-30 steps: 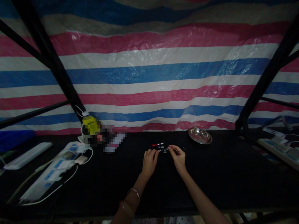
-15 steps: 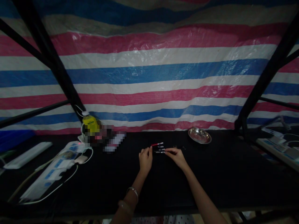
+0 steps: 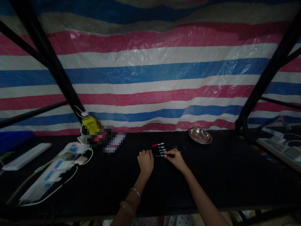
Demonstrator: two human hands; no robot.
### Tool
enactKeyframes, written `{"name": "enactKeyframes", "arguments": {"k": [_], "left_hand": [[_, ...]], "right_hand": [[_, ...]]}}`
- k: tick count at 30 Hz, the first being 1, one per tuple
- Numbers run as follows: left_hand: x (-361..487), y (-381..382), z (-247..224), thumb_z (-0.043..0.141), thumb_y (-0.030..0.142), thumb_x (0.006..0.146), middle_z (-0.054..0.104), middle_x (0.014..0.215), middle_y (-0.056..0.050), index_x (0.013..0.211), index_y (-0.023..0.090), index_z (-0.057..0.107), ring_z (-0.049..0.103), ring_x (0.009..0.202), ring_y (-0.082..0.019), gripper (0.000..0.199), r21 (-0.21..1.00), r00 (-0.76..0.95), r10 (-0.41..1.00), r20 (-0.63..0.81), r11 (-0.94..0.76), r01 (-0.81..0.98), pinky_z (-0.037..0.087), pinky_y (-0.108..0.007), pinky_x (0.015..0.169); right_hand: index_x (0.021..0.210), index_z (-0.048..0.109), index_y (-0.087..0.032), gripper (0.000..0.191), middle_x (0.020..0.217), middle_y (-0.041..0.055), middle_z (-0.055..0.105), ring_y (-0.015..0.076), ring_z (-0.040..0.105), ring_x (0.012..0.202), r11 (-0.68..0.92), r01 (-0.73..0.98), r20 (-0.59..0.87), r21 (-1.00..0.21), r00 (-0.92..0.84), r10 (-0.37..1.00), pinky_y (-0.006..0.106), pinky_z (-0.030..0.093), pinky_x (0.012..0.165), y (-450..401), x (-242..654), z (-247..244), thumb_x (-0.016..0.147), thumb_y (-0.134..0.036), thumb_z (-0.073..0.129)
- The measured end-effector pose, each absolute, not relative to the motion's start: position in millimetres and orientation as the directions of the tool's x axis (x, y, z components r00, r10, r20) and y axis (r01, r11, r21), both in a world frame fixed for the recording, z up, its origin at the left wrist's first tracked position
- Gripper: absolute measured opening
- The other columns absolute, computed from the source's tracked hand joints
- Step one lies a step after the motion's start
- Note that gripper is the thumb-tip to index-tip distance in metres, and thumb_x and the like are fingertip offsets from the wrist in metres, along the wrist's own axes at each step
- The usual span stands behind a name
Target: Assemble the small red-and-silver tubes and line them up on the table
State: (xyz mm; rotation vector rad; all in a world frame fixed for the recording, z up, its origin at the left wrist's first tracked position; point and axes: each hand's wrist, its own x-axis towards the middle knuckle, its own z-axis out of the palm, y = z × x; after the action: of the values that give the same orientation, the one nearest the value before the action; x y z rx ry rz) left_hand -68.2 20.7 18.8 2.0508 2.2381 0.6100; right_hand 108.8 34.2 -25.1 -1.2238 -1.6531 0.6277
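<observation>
Several slim pen-like sticks with silvery ends lie side by side on the black table (image 3: 113, 185) in front of me. Farthest away is the red pen (image 3: 157, 145); the others are dark. The nearest dark pen (image 3: 160, 155) has its right end pinched between the thumb and fingers of my right hand (image 3: 177, 159). My left hand (image 3: 145, 162) rests palm down at the left ends of the row, fingers curled together. Whatever lies under those fingers is hidden. Some small dark pieces (image 3: 180, 147) lie just beyond my right hand, too dim to name.
A shiny metal dish (image 3: 200, 136) stands at the back right. Toward the left are a power strip (image 3: 55, 171) with plugs and cables, a yellow bottle (image 3: 90, 124) and a blurred-out flat item (image 3: 115, 142). Black metal posts rise on both sides before a striped sheet (image 3: 152, 73).
My left hand has turned more palm down, its fingers drawn in. My right hand has shifted slightly left and nearer with the pen end. More of the row now shows between the hands.
</observation>
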Motion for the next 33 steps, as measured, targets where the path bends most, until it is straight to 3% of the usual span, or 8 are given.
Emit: {"name": "enactKeyframes", "arguments": {"k": [21,33], "left_hand": [[-66.4,23.6,13.3,0.028,0.029,0.091,0.059,0.091,-0.011,0.089,0.013,0.063,0.051,0.091,-0.024,0.038,0.257,-0.174,0.956,0.237,0.111,0.96,0.034,-0.034,0.073],[-66.8,23.6,17.3,0.027,0.029,0.091,0.058,0.094,-0.011,0.091,0.015,0.06,0.05,0.092,-0.024,0.036,0.335,-0.154,0.97,0.188,0.084,0.938,0.034,-0.034,0.075]], "right_hand": [[0.078,0.07,-0.022,0.014,0.08,0.0028,0.067,0.0187,0.06,0.08,0.432,0.519,0.456,-0.738,-0.088,0.885,0.036,0.038,0.084,36.8,109.2,-28.0,0.066,-0.015,0.067],[0.073,0.071,-0.024,0.008,0.077,0.0016,0.065,0.0184,0.059,0.079,0.372,0.551,0.422,-0.747,-0.041,0.906,0.04,0.032,0.092,35.7,110.1,-28.9,0.067,-0.029,0.07]]}}
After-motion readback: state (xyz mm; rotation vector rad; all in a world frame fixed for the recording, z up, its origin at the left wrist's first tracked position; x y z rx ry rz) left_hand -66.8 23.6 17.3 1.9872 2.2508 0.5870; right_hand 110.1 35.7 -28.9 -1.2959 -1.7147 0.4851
